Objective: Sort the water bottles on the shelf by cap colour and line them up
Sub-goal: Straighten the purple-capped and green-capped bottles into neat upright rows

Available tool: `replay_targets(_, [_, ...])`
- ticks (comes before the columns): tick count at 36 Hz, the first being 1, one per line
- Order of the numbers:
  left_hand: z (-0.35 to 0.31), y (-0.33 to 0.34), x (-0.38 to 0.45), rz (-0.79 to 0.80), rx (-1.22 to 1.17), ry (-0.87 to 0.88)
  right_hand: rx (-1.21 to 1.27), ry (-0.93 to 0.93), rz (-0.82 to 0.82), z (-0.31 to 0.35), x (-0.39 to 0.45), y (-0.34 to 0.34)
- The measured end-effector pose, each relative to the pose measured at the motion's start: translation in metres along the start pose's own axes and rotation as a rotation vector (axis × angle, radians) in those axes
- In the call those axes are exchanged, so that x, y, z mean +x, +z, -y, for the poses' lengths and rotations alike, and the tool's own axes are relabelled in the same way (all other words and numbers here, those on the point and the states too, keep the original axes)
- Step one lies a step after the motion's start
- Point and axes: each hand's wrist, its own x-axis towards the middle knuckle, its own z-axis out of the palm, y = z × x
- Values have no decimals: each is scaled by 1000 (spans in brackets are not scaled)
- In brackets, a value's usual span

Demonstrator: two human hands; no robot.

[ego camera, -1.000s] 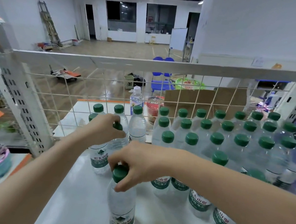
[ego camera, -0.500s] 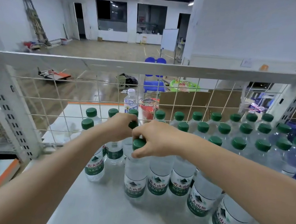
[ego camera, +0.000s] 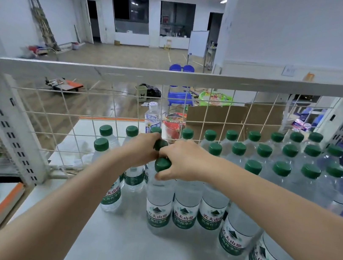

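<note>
**Both hands on green-cap bottles, front row**

Right hand [ego camera: 180, 160] fingers curled round the neck of front bottle [ego camera: 160, 197], upright, cap up, on shelf [ego camera: 125, 252]. Left hand [ego camera: 141, 149] grips the cap of second bottle [ego camera: 160, 144] just behind, also vertical.

White shelf [ego camera: 125, 254], green-capped water bottles [ego camera: 185, 207] standing upright in rows

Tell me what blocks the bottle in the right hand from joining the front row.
Nothing visible does. The right hand grips the green-capped bottle by its neck, and it already stands at the front row's left end, beside its neighbour.
</note>
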Motion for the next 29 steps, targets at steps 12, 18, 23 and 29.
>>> replay_targets(12, [13, -14, -13, -97, -37, 8, 114, 26, 18, -2, -5, -8])
replay_targets(18, [39, -30, -38, -423, 17, -41, 231, 63, -49, -9, -14, -22])
replay_targets(23, [64, -29, -49, -415, 102, -253, 275, 78, -88, -16, -21, -27])
replay_targets(29, [71, -19, -57, -341, 58, -345, 272, 123, -138, -35, -42, -34])
